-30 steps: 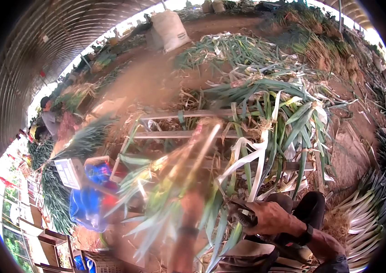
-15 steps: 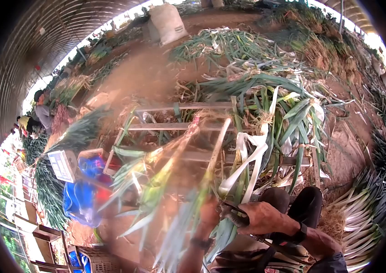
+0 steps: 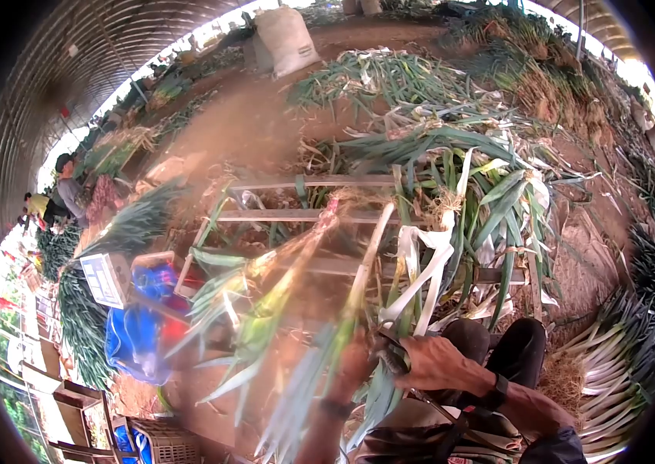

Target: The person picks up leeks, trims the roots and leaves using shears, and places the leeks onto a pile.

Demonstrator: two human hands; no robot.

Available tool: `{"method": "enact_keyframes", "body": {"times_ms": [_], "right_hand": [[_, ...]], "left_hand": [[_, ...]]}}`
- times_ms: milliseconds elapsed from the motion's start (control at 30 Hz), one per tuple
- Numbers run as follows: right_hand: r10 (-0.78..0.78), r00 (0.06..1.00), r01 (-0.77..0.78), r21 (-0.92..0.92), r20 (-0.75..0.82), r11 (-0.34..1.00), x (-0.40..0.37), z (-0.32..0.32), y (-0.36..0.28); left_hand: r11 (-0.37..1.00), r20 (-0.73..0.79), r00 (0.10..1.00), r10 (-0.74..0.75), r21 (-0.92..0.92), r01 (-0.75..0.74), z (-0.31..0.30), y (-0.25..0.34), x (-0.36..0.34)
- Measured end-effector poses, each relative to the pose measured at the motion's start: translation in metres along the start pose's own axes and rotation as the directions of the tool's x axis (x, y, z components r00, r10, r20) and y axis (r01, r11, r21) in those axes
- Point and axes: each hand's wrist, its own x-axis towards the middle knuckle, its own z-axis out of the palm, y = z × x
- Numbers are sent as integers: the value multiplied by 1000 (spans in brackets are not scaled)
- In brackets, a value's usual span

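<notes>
Low in the centre, my left hand, partly blurred, is closed round the green leaves of a long leek. Close beside it on the right, my right hand is closed on a dark tool whose far end meets the leaves between both hands. More leeks with green leaves lie across a wooden rack, roots pointing away from me. Peeled white strips and a rooted leek rest on the rack's right side.
Trimmed leeks lie in rows at the right. On the left are a labelled white box, a blue bag and a wicker basket. People crouch far left. A white sack stands at the back; leaf heaps cover the ground.
My right hand has shifted slightly left and up with the tool, nearer my left hand. The white strips have moved slightly. A person in yellow at the far left is more visible.
</notes>
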Motion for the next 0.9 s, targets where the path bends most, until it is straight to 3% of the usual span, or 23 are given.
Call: {"method": "enact_keyframes", "body": {"times_ms": [100,200,300,367,433,500,600,733,900], "right_hand": [[-71,995,75,57,-69,996,17,23,35],[-58,988,71,91,-145,993,17,1,14],[-43,973,61,72,-227,996,20,-14,2],[-23,969,40,66,-247,997,31,-19,4],[6,963,18,86,-269,996,39,-20,10],[42,961,-19,88,-272,996,48,-23,15],[74,960,-53,86,-271,995,61,-33,17],[117,956,-97,88,-270,991,74,-42,22],[68,945,-40,95,-319,995,89,-50,30]], "left_hand": [[997,-66,996,-57,41,59,-9,12,14],[985,92,984,-150,102,141,-12,10,12],[955,215,971,-104,294,37,7,-15,12],[977,71,997,6,211,-21,23,-30,10],[983,22,999,38,181,-41,28,-34,8],[980,74,997,-3,199,-12,26,-31,5],[983,36,999,-17,182,10,-9,-4,13],[999,-47,999,-28,16,29,-19,3,15],[998,-125,992,0,-56,-7,-24,7,15]]}}
